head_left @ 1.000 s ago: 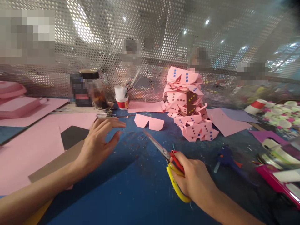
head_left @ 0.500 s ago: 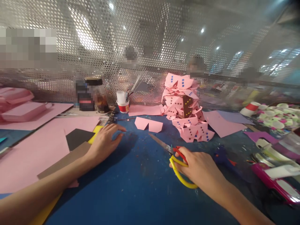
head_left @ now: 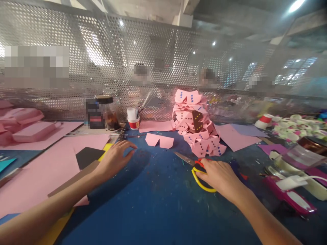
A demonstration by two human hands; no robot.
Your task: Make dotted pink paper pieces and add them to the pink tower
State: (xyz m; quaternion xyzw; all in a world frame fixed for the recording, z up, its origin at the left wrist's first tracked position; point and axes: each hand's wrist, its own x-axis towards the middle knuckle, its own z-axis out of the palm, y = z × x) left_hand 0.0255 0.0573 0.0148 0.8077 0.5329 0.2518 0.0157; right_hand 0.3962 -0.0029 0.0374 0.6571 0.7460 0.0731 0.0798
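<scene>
My right hand (head_left: 221, 175) is closed on scissors (head_left: 186, 158) with red and yellow handles, low over the blue table (head_left: 153, 200); the blades point left and look closed. My left hand (head_left: 116, 158) is at the left with its fingers apart, holding nothing, beside yellow, black and brown sheets. Between and beyond the hands lies a pink paper piece (head_left: 159, 140) with a notch in its lower edge. Behind the scissors rises a pile of folded pink papers (head_left: 194, 119) with small blue, brown and yellow squares.
Pink sheets (head_left: 46, 170) cover the left side, with pink blocks (head_left: 34, 131) behind. A paper cup (head_left: 133, 123) and a lidded jar (head_left: 111, 115) stand near the mesh screen. At the right are white-green pieces (head_left: 291, 126) and a magenta tool (head_left: 288, 195).
The view has tilted up slightly. My right hand has moved the scissors to the right, away from the notched pink piece. My left hand remains open.
</scene>
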